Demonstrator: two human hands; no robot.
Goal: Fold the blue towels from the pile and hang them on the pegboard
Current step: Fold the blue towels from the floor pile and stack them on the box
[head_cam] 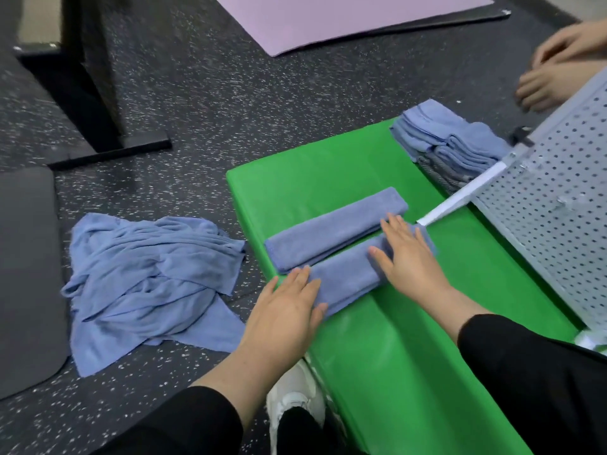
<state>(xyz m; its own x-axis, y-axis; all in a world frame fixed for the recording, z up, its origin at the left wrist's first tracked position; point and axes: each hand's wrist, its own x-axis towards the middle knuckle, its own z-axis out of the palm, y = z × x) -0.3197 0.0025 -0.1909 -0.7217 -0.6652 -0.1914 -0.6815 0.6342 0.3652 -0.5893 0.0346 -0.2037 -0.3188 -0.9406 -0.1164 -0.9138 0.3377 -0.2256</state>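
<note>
**Pressing a folded towel flat on the green pad**

Pressing down with both palms, the person worked at centre frame. Left hand [285,307] lay flat, fingers straight and together, on the lower-left end of the near folded towel [345,274]. Right hand [405,254] lay flat on the upper-right end of the same towel, fingers spread and straight. Neither grip was closed round anything; both were wide and pressing.

That towel lay on the green pad [410,372], a long narrow strip running diagonally. A second folded towel [335,231] lay just beside it, parallel, toward the upper left, touching or nearly so.

Loose pile of blue towels [147,284] sat crumpled on the speckled floor [230,103], left of the pad. A stack of folded blue towels [450,136] rested at the pad's far corner, upper right. Grey pegboard [555,205] stood along the right edge of the pad, tilted in view.

Another person's hands [555,70] showed at upper right. Pink mat [345,18] at top. White shoe [295,395] at bottom centre.
</note>
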